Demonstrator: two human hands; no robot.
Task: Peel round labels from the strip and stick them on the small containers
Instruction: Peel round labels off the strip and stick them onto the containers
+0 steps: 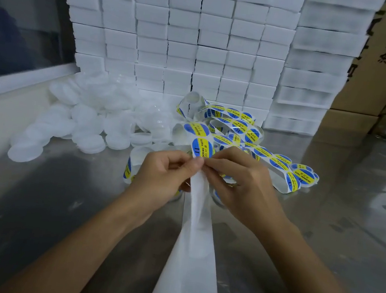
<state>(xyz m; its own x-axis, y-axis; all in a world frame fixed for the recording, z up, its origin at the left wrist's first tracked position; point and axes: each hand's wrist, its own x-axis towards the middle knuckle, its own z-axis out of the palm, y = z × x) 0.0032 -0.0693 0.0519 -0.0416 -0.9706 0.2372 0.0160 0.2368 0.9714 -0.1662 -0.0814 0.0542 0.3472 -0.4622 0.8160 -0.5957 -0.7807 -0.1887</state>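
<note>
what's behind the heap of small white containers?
Behind the small white containers stands a wall of stacked white boxes, with a window frame to its left. The boxes' lowest row is partly covered by the heap, so what sits there can't be seen.

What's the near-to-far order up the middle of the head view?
Empty backing strip → left hand and right hand pinching it, level with each other → round label → coiled label strip → stacked white boxes.
</note>
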